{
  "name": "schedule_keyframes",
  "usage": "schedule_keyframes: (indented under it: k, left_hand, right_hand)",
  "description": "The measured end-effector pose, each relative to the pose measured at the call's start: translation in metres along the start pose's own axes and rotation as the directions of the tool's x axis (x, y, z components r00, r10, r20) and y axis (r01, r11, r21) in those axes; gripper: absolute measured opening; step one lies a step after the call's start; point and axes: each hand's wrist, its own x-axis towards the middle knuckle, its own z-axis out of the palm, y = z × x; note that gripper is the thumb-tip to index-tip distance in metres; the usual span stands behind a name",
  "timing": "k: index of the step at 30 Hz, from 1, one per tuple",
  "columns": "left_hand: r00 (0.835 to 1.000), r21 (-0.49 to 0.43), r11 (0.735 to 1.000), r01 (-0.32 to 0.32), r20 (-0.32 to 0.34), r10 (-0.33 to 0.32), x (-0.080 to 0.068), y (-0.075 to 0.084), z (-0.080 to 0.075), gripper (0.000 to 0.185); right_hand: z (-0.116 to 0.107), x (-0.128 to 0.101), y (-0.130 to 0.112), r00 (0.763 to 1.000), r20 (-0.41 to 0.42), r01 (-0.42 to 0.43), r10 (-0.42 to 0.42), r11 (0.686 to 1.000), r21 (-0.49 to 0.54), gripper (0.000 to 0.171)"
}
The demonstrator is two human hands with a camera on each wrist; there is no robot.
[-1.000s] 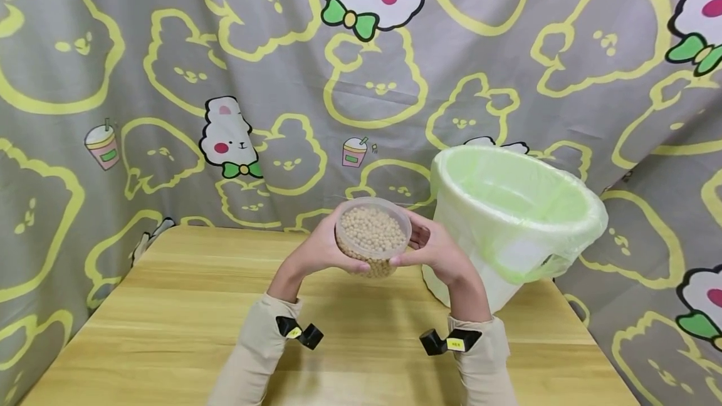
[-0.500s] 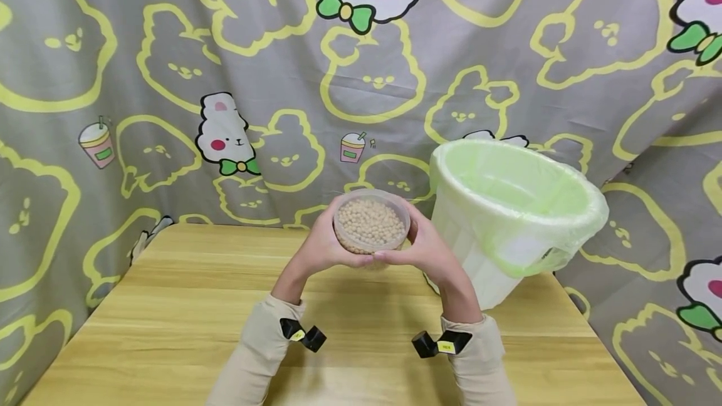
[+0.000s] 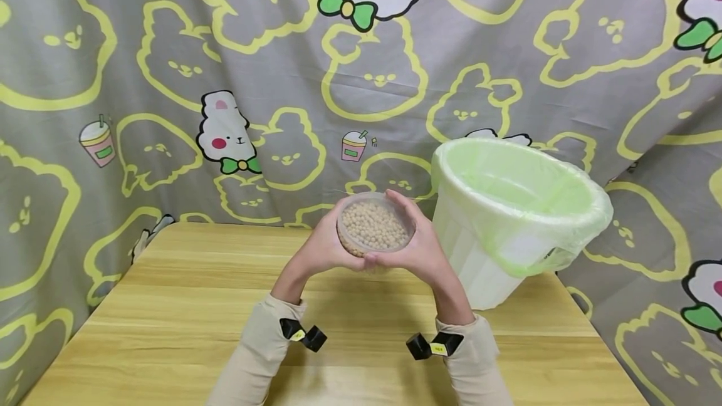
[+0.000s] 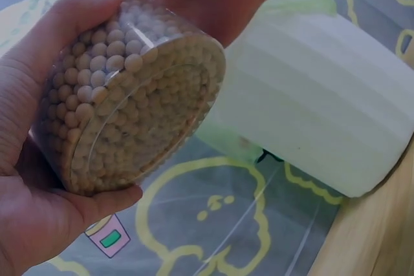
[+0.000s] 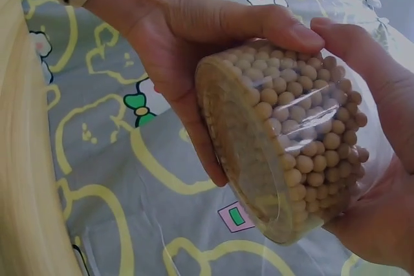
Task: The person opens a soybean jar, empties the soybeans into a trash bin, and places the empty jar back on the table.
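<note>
A round clear plastic tub full of pale beige beans (image 3: 375,226) is held above the far edge of the light wooden table (image 3: 169,331), tipped so its open top faces the head camera. The left hand (image 3: 324,246) cups it from nine o'clock, fingers curled round the wall and the thumb (image 5: 284,27) laid along the near side. The right hand (image 3: 420,249) grips it from three o'clock, its fingers (image 3: 403,205) wrapped over the far rim and its thumb meeting the left thumb at six o'clock under the tub. In both wrist views the beans press against the transparent wall and base (image 4: 136,114). A white bin lined with a pale green plastic bag (image 3: 507,205) stands just beside the tub at three o'clock, leaning towards it. A grey cartoon-print cloth (image 3: 169,80) hangs behind.
</note>
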Motion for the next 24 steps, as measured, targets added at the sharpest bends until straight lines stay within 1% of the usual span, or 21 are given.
schedule_keyframes:
  k: [2, 4, 7, 9, 11, 14, 15, 17, 20, 22, 23, 24]
  left_hand:
    - [1.000, 0.001, 1.000, -0.003, 0.015, 0.003, 0.000, 0.000, 0.000, 0.111]
    - [0.999, -0.012, 1.000, -0.013, 0.035, 0.013, 0.000, 0.000, 0.000, 0.110]
    - [0.995, -0.048, 0.998, -0.043, 0.088, 0.047, -0.001, 0.000, -0.001, 0.110]
    - [0.988, -0.080, 0.994, -0.069, 0.132, 0.080, -0.001, 0.000, -0.003, 0.110]
    - [0.979, -0.104, 0.990, -0.093, 0.174, 0.110, 0.000, 0.001, -0.005, 0.111]
    - [0.970, -0.121, 0.987, -0.110, 0.204, 0.133, 0.000, 0.001, -0.006, 0.110]
    - [0.972, -0.120, 0.988, -0.102, 0.200, 0.124, 0.000, 0.001, -0.006, 0.110]
    - [0.983, -0.103, 0.991, -0.083, 0.158, 0.098, -0.001, 0.000, -0.005, 0.110]
    - [0.997, -0.050, 0.997, -0.053, 0.061, 0.056, -0.001, 0.001, -0.002, 0.109]
    - [0.999, -0.010, 0.999, -0.037, 0.005, 0.038, -0.001, 0.001, 0.000, 0.109]
    - [0.999, 0.007, 0.999, -0.033, -0.009, 0.033, -0.001, 0.001, 0.001, 0.109]
    - [0.999, 0.015, 0.999, -0.032, -0.010, 0.032, 0.000, 0.000, 0.001, 0.110]
  right_hand:
    - [-0.001, 0.000, -0.001, 1.000, 0.009, 0.016, -0.016, 1.000, 0.011, 0.108]
    - [-0.004, -0.001, 0.000, 0.999, 0.030, 0.033, -0.035, 0.998, 0.045, 0.108]
    - [-0.008, -0.001, 0.000, 0.993, 0.090, 0.069, -0.080, 0.991, 0.113, 0.108]
    - [-0.012, -0.001, 0.000, 0.983, 0.142, 0.093, -0.115, 0.984, 0.149, 0.109]
    - [-0.016, -0.001, 0.000, 0.969, 0.197, 0.120, -0.151, 0.980, 0.161, 0.109]
    - [-0.020, -0.001, 0.001, 0.952, 0.255, 0.124, -0.168, 0.976, 0.180, 0.112]
    - [-0.021, -0.001, 0.001, 0.952, 0.261, 0.115, -0.160, 0.977, 0.179, 0.113]
    - [-0.021, -0.001, 0.001, 0.961, 0.246, 0.084, -0.127, 0.980, 0.180, 0.114]
    - [-0.017, -0.002, -0.003, 0.985, 0.162, 0.029, -0.050, 0.992, 0.125, 0.113]
    - [-0.012, -0.003, -0.006, 0.995, 0.100, -0.001, -0.006, 0.998, 0.068, 0.111]
    - [-0.009, -0.004, -0.007, 0.997, 0.074, -0.013, 0.010, 0.999, 0.040, 0.110]
    - [-0.008, -0.004, -0.008, 0.998, 0.055, -0.016, 0.015, 1.000, 0.015, 0.109]
